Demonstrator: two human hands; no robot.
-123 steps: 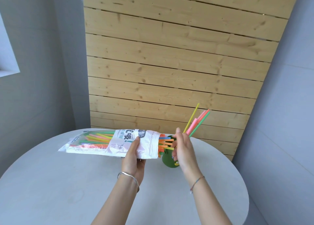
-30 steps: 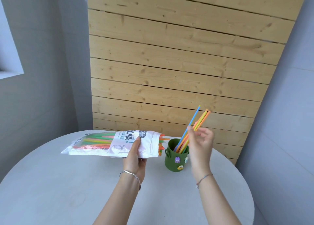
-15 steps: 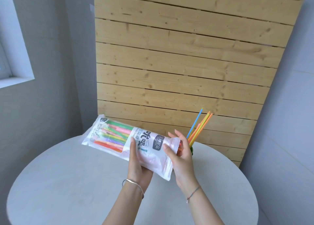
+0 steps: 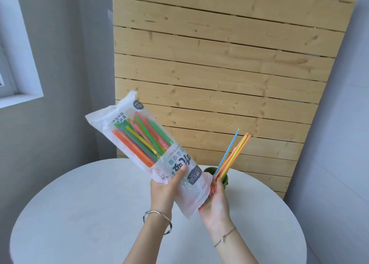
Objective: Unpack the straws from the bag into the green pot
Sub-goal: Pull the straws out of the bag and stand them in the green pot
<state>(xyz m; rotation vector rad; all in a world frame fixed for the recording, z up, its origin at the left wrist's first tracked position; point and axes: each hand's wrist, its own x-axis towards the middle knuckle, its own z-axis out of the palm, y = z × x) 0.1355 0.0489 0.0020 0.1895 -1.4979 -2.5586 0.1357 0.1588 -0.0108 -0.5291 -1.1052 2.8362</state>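
The left hand [image 4: 162, 192] grips the lower part of the bag [image 4: 157, 152], thumb pressed on its front. The right hand [image 4: 216, 202] lies cupped, palm up, under the bag's open mouth, where straw ends touch it; its fingers are not closed on anything. From the grip, the bag tilts up and away to the left, straws [image 4: 139, 140] packed inside. Just beyond the right hand's fingertips, the green pot [image 4: 209, 170] stands on the table [image 4: 79, 214], holding a few upright straws [image 4: 232, 154].
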